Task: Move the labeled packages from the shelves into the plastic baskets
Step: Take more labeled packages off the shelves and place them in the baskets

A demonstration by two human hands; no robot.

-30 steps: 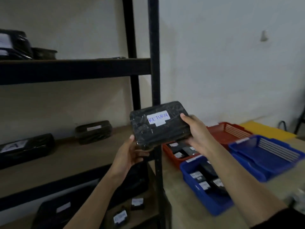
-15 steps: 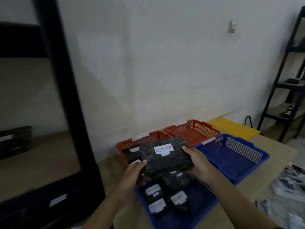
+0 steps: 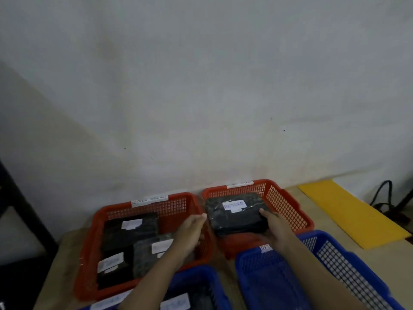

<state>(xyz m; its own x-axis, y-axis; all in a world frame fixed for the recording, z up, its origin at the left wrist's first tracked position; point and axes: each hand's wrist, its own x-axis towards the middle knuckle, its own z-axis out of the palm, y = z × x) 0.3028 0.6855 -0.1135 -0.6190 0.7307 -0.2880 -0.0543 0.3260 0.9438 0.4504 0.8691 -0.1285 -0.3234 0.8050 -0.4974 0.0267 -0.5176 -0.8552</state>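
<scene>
Right of centre, low in the frame, the black wrapped package (image 3: 237,212) with its white "RETURN" label sits in the right-hand red basket (image 3: 288,209), touching or just above its floor. The right hand (image 3: 273,227) grips its near right corner, fingers curled under the edge. The left hand (image 3: 192,229) hangs with fingers straight, just beside the package and off it. The package looks a firm, light block; its glossy film may be slippery, so hold it by opposite edges.

A right hand (image 3: 276,229) grips a black package (image 3: 237,212) inside the right red basket (image 3: 288,206) — left hand (image 3: 190,231) open beside it.
</scene>
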